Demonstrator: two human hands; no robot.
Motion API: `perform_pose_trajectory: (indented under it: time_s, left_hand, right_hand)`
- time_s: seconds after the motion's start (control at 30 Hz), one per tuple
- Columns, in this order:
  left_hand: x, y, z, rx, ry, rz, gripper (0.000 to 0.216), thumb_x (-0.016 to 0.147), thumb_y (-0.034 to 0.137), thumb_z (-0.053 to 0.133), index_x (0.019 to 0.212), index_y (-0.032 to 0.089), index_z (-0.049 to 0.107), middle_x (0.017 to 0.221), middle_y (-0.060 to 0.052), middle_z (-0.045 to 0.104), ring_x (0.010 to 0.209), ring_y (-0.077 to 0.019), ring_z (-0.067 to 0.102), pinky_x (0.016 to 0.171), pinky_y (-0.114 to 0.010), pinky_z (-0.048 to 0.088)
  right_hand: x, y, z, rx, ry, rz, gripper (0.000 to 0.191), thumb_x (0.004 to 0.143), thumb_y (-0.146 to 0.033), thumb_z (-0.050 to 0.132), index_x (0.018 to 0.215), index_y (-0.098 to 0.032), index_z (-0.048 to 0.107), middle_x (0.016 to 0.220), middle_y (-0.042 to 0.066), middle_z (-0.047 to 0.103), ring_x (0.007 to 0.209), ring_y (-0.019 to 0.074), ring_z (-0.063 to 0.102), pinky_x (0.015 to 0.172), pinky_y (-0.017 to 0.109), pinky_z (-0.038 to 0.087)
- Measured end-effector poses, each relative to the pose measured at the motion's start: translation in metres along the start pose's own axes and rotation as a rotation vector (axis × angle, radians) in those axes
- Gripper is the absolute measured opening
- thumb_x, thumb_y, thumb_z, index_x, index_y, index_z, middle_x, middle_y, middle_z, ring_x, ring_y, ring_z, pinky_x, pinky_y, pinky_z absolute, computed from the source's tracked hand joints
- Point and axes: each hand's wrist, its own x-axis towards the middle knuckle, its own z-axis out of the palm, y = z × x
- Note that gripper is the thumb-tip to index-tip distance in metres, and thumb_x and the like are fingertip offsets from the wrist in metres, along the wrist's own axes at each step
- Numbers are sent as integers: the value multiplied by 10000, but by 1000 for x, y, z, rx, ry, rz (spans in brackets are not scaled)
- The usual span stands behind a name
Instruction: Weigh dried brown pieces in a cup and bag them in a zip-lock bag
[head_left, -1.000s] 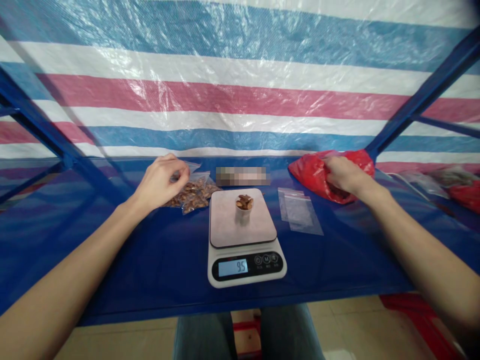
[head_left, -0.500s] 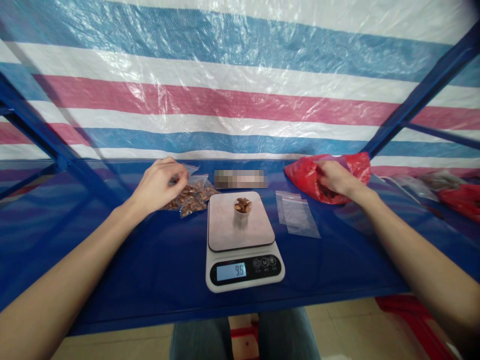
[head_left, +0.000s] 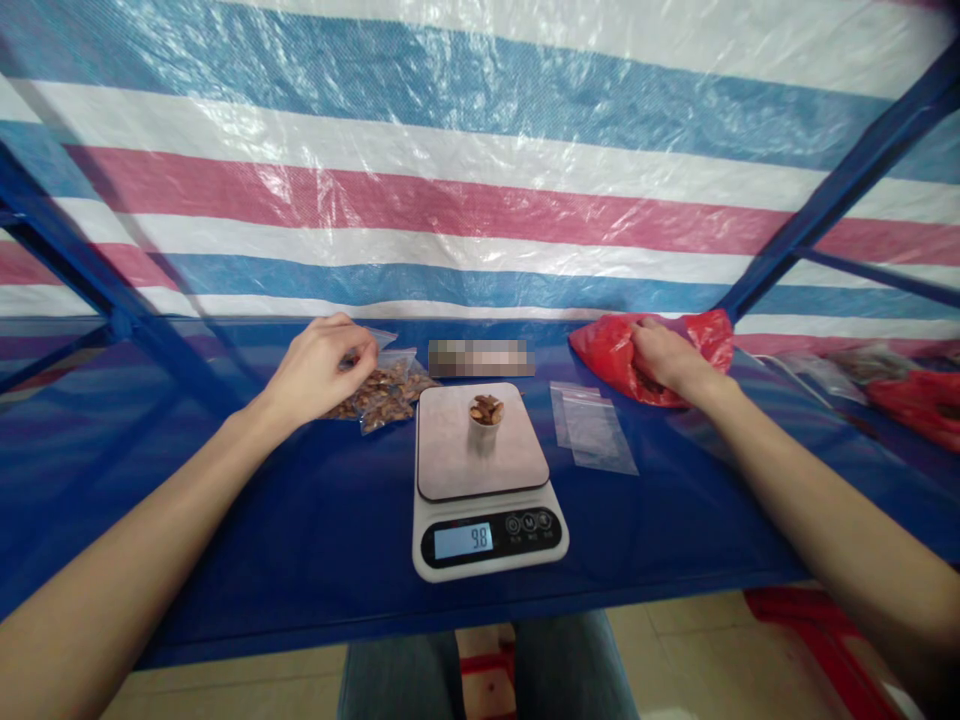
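Note:
A white kitchen scale stands in the middle of the blue table, its display reading 9.8. On its plate sits a small clear cup filled with brown dried slices or seeds. My left hand is curled over several clear zip bags of the same brown pieces; its fingertips are hidden, and I cannot see whether they hold anything. My right hand reaches into an open red plastic bag, where dark brown contents show. Its fingers are hidden by the bag and the hand itself.
Flat clear zip bags lie right of the scale. A blurred-out oblong block is behind it. Further right are another red bag and clear bags. Blue frame bars and a striped sheet enclose the table.
My right hand has shifted slightly left within the red bag, and the bag's right edge has moved inward. My left hand and the cup stay as they were.

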Motion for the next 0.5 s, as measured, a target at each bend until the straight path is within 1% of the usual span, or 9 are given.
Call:
perform_pose_trajectory:
  time_s: [0.07, 0.13, 0.27, 0.37, 0.43, 0.5]
  left_hand:
    - [0, 1, -1, -6, 1, 1, 270, 921, 312, 447, 753, 221, 637, 792, -54, 736, 851, -252, 672, 843, -363, 481]
    - [0, 2, -1, -15, 2, -2, 276, 926, 314, 445, 749, 219, 636, 787, -54, 733, 851, -255, 673, 841, -369, 481]
    - [0, 3, -1, -25, 2, -14, 299, 938, 332, 437, 750, 217, 639, 790, -59, 737, 850, -263, 674, 843, -384, 487]
    - [0, 3, -1, -30, 4, -14, 305, 943, 343, 439, 756, 217, 645, 804, -63, 747, 864, -265, 677, 852, -388, 490]
    - [0, 2, -1, -33, 5, -7, 294, 939, 334, 450, 755, 218, 648, 805, -62, 747, 860, -262, 677, 853, -385, 490]
    - [-1, 0, 0, -34, 9, 4, 276, 932, 315, 464, 751, 220, 649, 799, -57, 743, 850, -259, 674, 853, -382, 489]
  right_hand:
    - [2, 0, 2, 14, -1, -47, 373, 1033, -43, 408, 1320, -9, 644, 1311, 308, 648, 1167, 298, 673, 1007, 322, 457]
    - [5, 1, 3, 23, -3, -82, 350, 1023, -40, 435, 1275, -14, 676, 1312, 297, 673, 1199, 302, 668, 1032, 313, 453]
    - [9, 3, 3, 15, 11, -81, 300, 950, 11, 485, 1121, -26, 729, 1174, 274, 751, 1121, 321, 709, 981, 333, 487]
    - [10, 1, -2, 12, 39, -72, 314, 907, 35, 492, 1068, -48, 748, 1118, 256, 779, 1078, 324, 738, 933, 333, 510]
    - [8, 0, -7, 35, 83, -68, 312, 917, 16, 488, 1046, -62, 761, 1100, 246, 788, 1050, 325, 755, 910, 336, 524]
    - [5, 1, -13, 103, 143, -63, 299, 959, -39, 498, 1067, -76, 774, 1123, 234, 793, 1053, 329, 762, 917, 350, 537]
